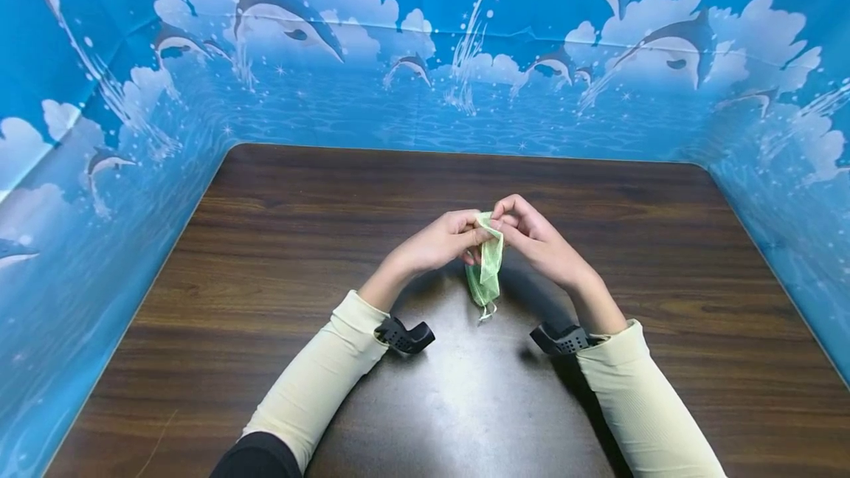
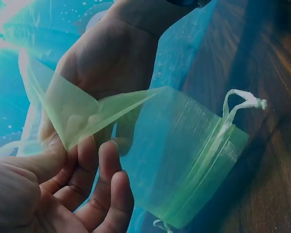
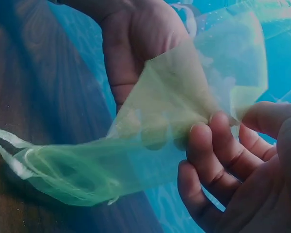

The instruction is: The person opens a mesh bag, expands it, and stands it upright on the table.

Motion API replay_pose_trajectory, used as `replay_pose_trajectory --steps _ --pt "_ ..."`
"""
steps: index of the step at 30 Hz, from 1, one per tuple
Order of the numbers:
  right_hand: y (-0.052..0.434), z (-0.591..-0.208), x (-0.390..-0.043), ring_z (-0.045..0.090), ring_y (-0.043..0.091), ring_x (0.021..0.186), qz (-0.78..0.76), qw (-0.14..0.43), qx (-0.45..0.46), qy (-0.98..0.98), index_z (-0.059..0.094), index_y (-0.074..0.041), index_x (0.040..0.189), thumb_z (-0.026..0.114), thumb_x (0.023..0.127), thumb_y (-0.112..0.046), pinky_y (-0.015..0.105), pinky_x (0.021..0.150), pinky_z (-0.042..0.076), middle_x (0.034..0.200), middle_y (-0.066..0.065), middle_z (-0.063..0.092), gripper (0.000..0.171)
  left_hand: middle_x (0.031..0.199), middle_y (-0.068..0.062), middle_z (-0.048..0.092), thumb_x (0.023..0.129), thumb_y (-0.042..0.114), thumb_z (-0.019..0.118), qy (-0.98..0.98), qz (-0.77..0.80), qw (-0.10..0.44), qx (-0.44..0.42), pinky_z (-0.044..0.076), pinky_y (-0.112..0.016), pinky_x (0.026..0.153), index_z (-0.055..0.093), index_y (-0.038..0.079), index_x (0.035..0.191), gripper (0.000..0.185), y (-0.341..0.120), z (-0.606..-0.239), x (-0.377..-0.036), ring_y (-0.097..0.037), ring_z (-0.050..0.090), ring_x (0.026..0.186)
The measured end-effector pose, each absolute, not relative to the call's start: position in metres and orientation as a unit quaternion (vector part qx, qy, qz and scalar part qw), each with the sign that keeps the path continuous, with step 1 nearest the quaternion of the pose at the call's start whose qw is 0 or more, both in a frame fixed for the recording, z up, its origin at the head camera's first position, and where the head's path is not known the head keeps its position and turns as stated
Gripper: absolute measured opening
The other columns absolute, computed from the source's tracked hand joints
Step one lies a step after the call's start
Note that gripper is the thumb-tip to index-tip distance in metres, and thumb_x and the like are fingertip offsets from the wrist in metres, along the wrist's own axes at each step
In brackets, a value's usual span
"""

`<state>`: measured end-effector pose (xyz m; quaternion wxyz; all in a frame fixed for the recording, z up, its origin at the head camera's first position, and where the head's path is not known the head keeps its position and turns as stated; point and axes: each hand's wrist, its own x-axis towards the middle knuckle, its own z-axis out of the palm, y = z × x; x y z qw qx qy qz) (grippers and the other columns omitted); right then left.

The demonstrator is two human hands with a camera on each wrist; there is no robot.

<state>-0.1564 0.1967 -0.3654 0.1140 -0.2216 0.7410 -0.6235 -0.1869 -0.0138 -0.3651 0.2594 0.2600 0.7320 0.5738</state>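
Note:
A sheer green drawstring pouch (image 1: pixel 490 265) hangs over the middle of the dark wooden table (image 1: pixel 279 242). My left hand (image 1: pixel 477 236) pinches its upper end from the left, and my right hand (image 1: pixel 501 220) pinches the same end from the right. In the left wrist view the left hand (image 2: pixel 68 150) grips a folded corner of the pouch (image 2: pixel 184 145) between thumb and fingers. The pouch's white-green drawstring (image 2: pixel 240 104) dangles at its lower end. From the right wrist, the right hand (image 3: pixel 223 141) pinches the pouch (image 3: pixel 136 150) opposite the left hand (image 3: pixel 140 43).
A blue backdrop with dolphins and clouds (image 1: pixel 425 57) walls the table on its far, left and right sides. Black wrist mounts (image 1: pixel 405 334) (image 1: pixel 561 338) sit on both cream sleeves close above the tabletop.

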Motion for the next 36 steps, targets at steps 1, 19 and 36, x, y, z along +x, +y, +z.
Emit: replay_pose_trajectory --steps 1,19,36 --pt "0.1962 -0.3656 -0.1565 0.063 0.01 0.089 -0.624 0.11 -0.215 0.744 0.045 -0.01 0.12 0.044 0.113 -0.018 0.03 0.08 0.055 0.099 -0.001 0.067 0.011 0.086 -0.003 0.065 0.11 0.017 0.053 0.733 0.575 0.256 0.26 0.059 -0.036 0.075 0.062 -0.001 0.111 0.02 -0.0139 -0.3651 -0.1876 -0.012 0.064 0.077" --pt "0.1921 -0.3681 -0.159 0.061 0.019 0.075 -0.578 0.104 -0.196 0.785 0.058 -0.003 0.104 0.057 0.108 -0.014 0.044 0.073 0.055 0.086 0.011 0.06 0.012 0.094 -0.019 0.075 0.107 0.01 0.054 0.693 0.635 0.21 0.269 0.059 -0.03 0.071 0.061 -0.003 0.104 0.014 -0.0162 -0.3668 -0.1895 -0.011 0.072 0.078" --pt "0.1998 -0.3622 -0.1581 0.063 0.01 0.084 -0.549 0.093 -0.207 0.804 0.064 -0.003 0.102 0.059 0.106 -0.012 0.026 0.074 0.052 0.092 0.0 0.069 0.011 0.092 -0.002 0.069 0.105 0.02 0.064 0.722 0.567 0.242 0.314 0.058 -0.048 0.08 0.066 0.007 0.106 0.014 -0.0175 -0.3618 -0.1882 -0.018 0.065 0.08"
